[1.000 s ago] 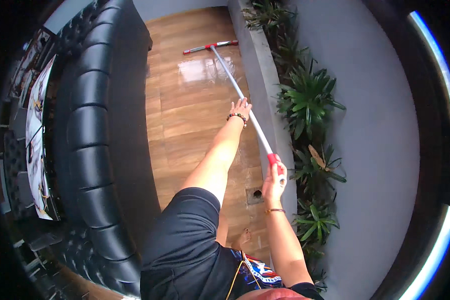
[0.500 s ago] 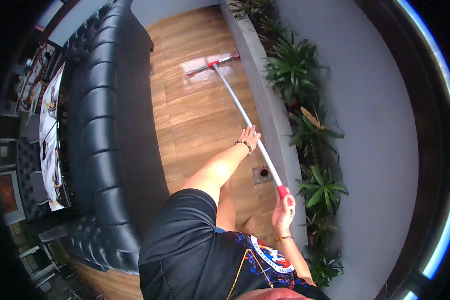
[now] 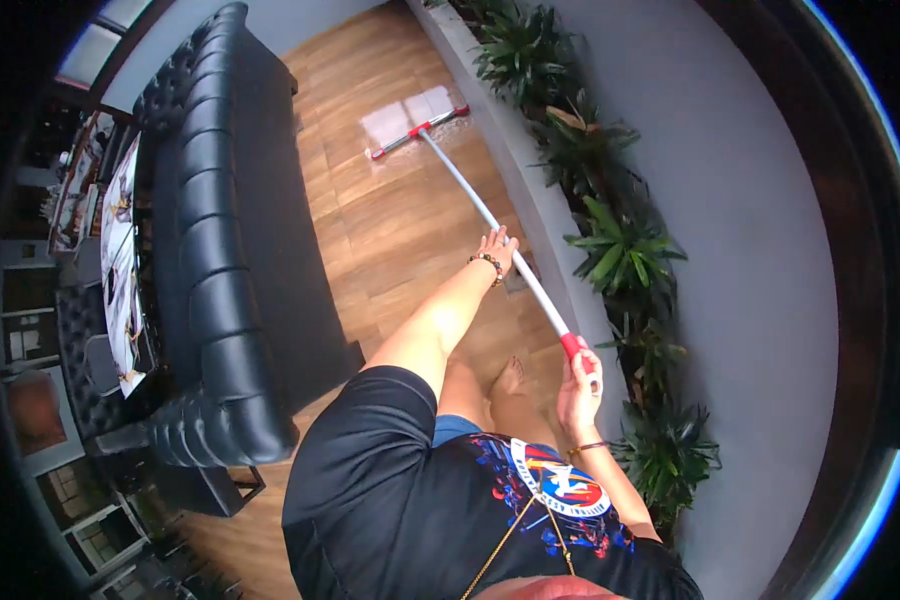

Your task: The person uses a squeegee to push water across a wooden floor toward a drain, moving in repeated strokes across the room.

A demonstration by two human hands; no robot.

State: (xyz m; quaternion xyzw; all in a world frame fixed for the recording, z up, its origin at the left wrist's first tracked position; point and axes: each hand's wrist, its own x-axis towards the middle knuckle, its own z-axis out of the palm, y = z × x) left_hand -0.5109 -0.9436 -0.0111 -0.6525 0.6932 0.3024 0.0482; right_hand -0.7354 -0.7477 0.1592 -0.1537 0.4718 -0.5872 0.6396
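A long floor squeegee with a white pole and a red-trimmed head reaches out over the wet wooden floor. My left hand, wearing a bead bracelet, grips the pole about midway. My right hand closes around the red grip at the pole's near end. The head rests on a shiny wet patch far ahead. My bare foot stands on the floor below the pole.
A long black tufted sofa runs along the left. A grey planter ledge with green leafy plants lines the right, backed by a grey wall. Tables and chairs stand far left behind the sofa.
The squeegee head has shifted across the wet floor and the view has tilted; both hands keep their hold on the pole.
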